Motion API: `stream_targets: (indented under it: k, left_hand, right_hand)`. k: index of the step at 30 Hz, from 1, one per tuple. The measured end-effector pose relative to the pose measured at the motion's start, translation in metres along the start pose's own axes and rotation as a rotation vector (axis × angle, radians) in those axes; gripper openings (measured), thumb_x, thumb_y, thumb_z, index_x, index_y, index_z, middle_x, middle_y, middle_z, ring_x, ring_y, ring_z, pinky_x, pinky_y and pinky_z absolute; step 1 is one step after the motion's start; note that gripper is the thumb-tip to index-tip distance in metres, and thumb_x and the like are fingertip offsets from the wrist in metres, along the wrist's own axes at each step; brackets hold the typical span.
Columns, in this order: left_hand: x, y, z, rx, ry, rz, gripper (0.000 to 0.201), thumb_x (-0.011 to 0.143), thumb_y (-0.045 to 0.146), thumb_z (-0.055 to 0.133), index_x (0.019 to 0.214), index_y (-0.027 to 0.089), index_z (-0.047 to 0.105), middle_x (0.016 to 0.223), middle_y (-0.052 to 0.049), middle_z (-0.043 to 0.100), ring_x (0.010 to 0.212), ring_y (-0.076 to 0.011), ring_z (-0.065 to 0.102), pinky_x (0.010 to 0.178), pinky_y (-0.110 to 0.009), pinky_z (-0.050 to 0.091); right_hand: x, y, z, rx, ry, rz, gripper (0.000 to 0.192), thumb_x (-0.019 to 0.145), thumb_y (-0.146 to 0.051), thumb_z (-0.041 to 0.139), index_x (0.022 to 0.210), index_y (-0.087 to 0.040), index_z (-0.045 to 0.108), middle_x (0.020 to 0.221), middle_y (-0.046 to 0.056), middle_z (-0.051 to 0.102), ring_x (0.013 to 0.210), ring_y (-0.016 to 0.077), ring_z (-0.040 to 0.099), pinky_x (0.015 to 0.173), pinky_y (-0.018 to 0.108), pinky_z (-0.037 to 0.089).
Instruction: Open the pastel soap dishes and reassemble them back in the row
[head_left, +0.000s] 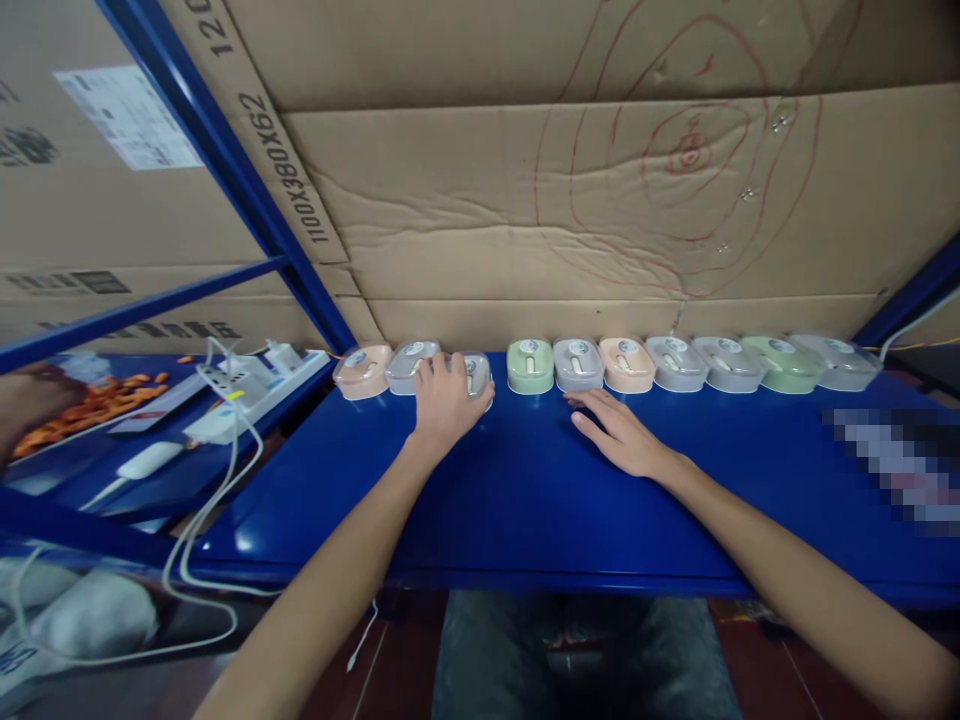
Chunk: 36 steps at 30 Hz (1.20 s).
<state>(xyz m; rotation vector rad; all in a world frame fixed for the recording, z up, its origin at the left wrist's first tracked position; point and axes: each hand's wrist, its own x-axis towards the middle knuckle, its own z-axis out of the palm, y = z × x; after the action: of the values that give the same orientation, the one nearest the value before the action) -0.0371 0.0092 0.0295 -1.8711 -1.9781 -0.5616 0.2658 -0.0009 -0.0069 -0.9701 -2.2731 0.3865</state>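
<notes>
We gripped a gray clear-lidded box [478, 367] with our left hand [448, 397]; our right hand [616, 431] was open near another gray box [579, 367]

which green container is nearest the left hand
The green container fourth from the left, just right of the row's gap; the other green one sits second from the right.
</notes>
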Motion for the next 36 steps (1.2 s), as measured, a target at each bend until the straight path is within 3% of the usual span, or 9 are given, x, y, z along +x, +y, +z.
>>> stream_targets:
  k: [4, 12, 15, 19, 23, 29, 32, 36]
  left_hand:
    - [-0.003, 0.005, -0.003, 0.015, -0.055, -0.023, 0.065, 0.091, 0.062, 0.07, 0.129, 0.01, 0.062, 0.127, -0.028, 0.065, 0.124, -0.0483, 0.059, 0.103, -0.058, 0.049]
    - [-0.012, 0.011, -0.02, 0.075, -0.155, 0.001, 0.062, 0.086, 0.048, 0.073, 0.133, 0.012, 0.056, 0.128, -0.027, 0.063, 0.121, -0.0491, 0.062, 0.095, -0.057, 0.053]
    - [-0.011, 0.003, -0.029, 0.001, -0.237, 0.141, 0.061, 0.082, 0.044, 0.076, 0.131, 0.016, 0.055, 0.132, -0.024, 0.059, 0.125, -0.048, 0.059, 0.098, -0.057, 0.053]
    - [-0.005, -0.015, -0.04, -0.251, -0.426, 0.383, 0.057, 0.075, 0.04, 0.079, 0.124, 0.022, 0.055, 0.13, -0.015, 0.057, 0.121, -0.0395, 0.059, 0.101, -0.053, 0.054]
    - [-0.001, -0.022, -0.052, -0.479, -0.543, 0.508, 0.055, 0.072, 0.036, 0.079, 0.121, 0.028, 0.058, 0.129, -0.008, 0.057, 0.117, -0.032, 0.059, 0.101, -0.047, 0.055]
    - [-0.005, -0.005, -0.061, -0.71, -0.659, 0.682, 0.058, 0.077, 0.026, 0.079, 0.132, 0.03, 0.059, 0.152, -0.007, 0.055, 0.14, -0.0322, 0.054, 0.118, -0.048, 0.047]
    - [-0.009, 0.004, -0.056, -0.797, -0.703, 0.754, 0.061, 0.082, 0.026, 0.078, 0.14, 0.031, 0.058, 0.166, -0.005, 0.049, 0.152, -0.0339, 0.047, 0.126, -0.051, 0.038]
    - [-0.015, 0.014, -0.046, -0.872, -0.701, 0.772, 0.061, 0.084, 0.026, 0.08, 0.141, 0.034, 0.06, 0.171, -0.003, 0.047, 0.158, -0.0346, 0.041, 0.13, -0.054, 0.033]
  right_hand:
    - [0.0, -0.001, 0.0, 0.007, 0.0, -0.003, 0.047, 0.114, -0.056, 0.041, 0.147, -0.029, 0.061, 0.143, 0.01, 0.071, 0.14, 0.0329, 0.063, 0.121, 0.061, 0.05]
    - [0.0, 0.002, 0.001, -0.003, -0.006, -0.006, 0.048, 0.114, -0.057, 0.041, 0.148, -0.029, 0.06, 0.143, 0.011, 0.071, 0.141, 0.0325, 0.062, 0.122, 0.06, 0.049]
    - [0.001, 0.0, 0.001, -0.007, 0.002, -0.002, 0.048, 0.114, -0.057, 0.04, 0.146, -0.028, 0.062, 0.143, 0.011, 0.07, 0.141, 0.0323, 0.062, 0.123, 0.06, 0.049]
    - [0.002, 0.0, 0.002, -0.004, 0.009, -0.011, 0.048, 0.114, -0.057, 0.041, 0.145, -0.027, 0.062, 0.143, 0.012, 0.07, 0.14, 0.0322, 0.063, 0.122, 0.06, 0.05]
    - [0.001, 0.001, 0.001, 0.004, 0.004, -0.04, 0.047, 0.112, -0.058, 0.047, 0.146, -0.03, 0.061, 0.144, 0.011, 0.07, 0.14, 0.0331, 0.063, 0.121, 0.062, 0.05]
    - [-0.002, -0.004, -0.004, 0.048, -0.049, -0.073, 0.062, 0.102, -0.064, 0.065, 0.153, -0.03, 0.055, 0.149, 0.013, 0.065, 0.139, 0.0348, 0.064, 0.117, 0.06, 0.053]
    - [-0.002, -0.005, -0.003, 0.063, -0.037, -0.101, 0.081, 0.091, -0.068, 0.077, 0.156, -0.027, 0.051, 0.153, 0.016, 0.062, 0.14, 0.0374, 0.063, 0.116, 0.061, 0.053]
    - [-0.003, -0.004, 0.002, 0.051, -0.03, -0.126, 0.098, 0.081, -0.071, 0.085, 0.159, -0.027, 0.048, 0.155, 0.017, 0.061, 0.141, 0.0396, 0.062, 0.117, 0.063, 0.052]
